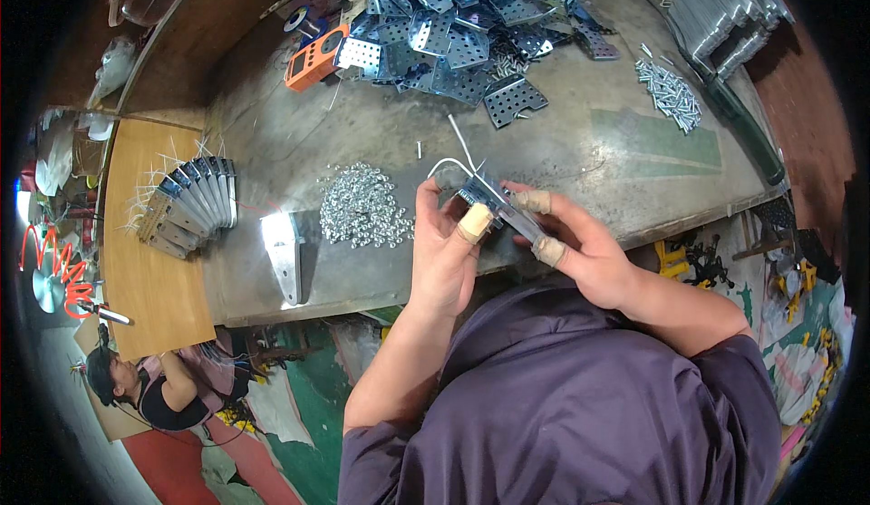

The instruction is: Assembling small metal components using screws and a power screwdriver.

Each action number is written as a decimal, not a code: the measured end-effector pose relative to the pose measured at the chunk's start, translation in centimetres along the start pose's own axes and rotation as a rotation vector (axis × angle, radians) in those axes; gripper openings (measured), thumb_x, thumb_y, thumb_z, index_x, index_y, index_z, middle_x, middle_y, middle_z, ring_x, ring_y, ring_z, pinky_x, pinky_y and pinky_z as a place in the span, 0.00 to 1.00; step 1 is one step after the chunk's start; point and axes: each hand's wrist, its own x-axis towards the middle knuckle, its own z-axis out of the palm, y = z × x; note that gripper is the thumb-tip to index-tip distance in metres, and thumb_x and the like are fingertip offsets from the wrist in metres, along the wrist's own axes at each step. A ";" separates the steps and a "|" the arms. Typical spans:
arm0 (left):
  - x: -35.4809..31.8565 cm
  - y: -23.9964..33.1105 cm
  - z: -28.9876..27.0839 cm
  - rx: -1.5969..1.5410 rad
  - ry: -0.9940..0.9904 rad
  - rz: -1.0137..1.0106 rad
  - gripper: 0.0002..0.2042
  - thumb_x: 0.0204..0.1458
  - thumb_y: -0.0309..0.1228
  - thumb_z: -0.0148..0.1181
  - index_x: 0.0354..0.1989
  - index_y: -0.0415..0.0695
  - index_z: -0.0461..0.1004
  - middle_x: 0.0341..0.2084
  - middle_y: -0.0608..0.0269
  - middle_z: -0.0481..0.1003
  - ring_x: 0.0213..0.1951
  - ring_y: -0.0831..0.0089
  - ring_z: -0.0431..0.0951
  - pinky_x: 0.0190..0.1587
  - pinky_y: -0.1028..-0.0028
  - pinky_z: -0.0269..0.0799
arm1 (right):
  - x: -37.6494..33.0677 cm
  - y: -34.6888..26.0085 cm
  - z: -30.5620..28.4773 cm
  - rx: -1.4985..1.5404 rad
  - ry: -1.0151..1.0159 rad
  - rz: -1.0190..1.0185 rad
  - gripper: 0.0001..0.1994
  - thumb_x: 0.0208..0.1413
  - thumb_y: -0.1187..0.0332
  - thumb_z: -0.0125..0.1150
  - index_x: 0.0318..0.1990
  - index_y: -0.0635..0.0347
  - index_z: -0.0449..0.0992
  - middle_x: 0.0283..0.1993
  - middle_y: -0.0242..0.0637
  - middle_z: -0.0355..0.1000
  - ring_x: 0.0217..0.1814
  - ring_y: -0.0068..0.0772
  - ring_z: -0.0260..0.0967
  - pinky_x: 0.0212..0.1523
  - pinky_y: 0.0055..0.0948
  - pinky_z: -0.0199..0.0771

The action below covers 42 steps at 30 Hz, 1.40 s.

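Observation:
Above the table's near edge, my left hand (444, 256) and my right hand (589, 251) are both closed on one narrow metal bracket assembly (517, 219). A dark, finned piece shows at its left end, and a white cable (446, 162) loops up from there. Several of my fingertips are wrapped in tan tape. My left thumb presses on the near side, while my right fingers grip the other end. Left of my left hand lies a heap of small metal nuts (367, 204). Farther left, a single tapered metal bracket (284, 260) rests near the edge.
Perforated metal plates (444, 38) are piled at the back beside an orange device (315, 58). Screws (669, 95) lie back right, near a dark green tube (743, 129) and plastic-wrapped parts (725, 15). Similar assemblies (190, 204) stand left on a wooden board (149, 296). Another person (172, 387) is lower left.

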 end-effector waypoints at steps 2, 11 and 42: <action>-0.1 0.1 -0.1 0.023 0.001 -0.002 0.24 0.50 0.29 0.60 0.54 0.48 0.55 0.46 0.61 0.67 0.47 0.71 0.70 0.50 0.68 0.66 | 0.0 -0.3 0.2 -0.042 -0.014 -0.012 0.22 0.55 0.80 0.46 0.59 0.61 0.60 0.65 0.45 0.51 0.68 0.36 0.48 0.65 0.32 0.48; 0.3 0.7 0.9 0.162 -0.048 0.019 0.30 0.46 0.23 0.64 0.51 0.42 0.49 0.44 0.52 0.67 0.48 0.67 0.69 0.49 0.69 0.68 | -1.6 0.4 1.0 -0.379 -0.069 -0.153 0.32 0.52 0.72 0.57 0.63 0.63 0.49 0.68 0.53 0.43 0.72 0.49 0.37 0.68 0.37 0.38; 0.5 0.3 0.2 0.309 -0.130 0.000 0.27 0.45 0.20 0.61 0.50 0.40 0.51 0.48 0.55 0.59 0.54 0.64 0.65 0.53 0.66 0.65 | -0.9 -6.0 -7.9 0.856 0.348 -0.203 0.17 0.52 0.66 0.54 0.46 0.69 0.65 0.48 0.48 0.66 0.59 0.48 0.58 0.63 0.61 0.49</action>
